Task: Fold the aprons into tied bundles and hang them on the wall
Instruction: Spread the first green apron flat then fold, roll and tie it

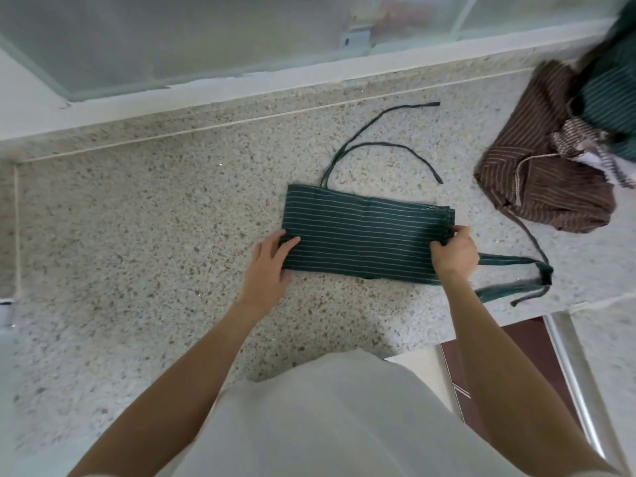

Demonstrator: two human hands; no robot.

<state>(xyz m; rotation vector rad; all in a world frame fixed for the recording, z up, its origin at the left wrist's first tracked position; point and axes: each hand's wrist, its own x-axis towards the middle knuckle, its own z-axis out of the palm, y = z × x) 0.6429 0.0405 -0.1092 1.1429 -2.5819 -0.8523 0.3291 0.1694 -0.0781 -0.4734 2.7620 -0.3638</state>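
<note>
My left hand (272, 259) and right hand (452, 251) pinch the two ends of a green striped apron (364, 237), folded into a flat band mid-counter (137, 235), its strings (378, 149) trailing loose toward the back edge. Rolling, tying and hanging remain. Unfolded aprons (550, 173) wait heaped at the counter's far right corner.

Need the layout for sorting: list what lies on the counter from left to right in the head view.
Left hand → green apron → right hand → green strap loop, with the brown apron farther back on the counter.
</note>
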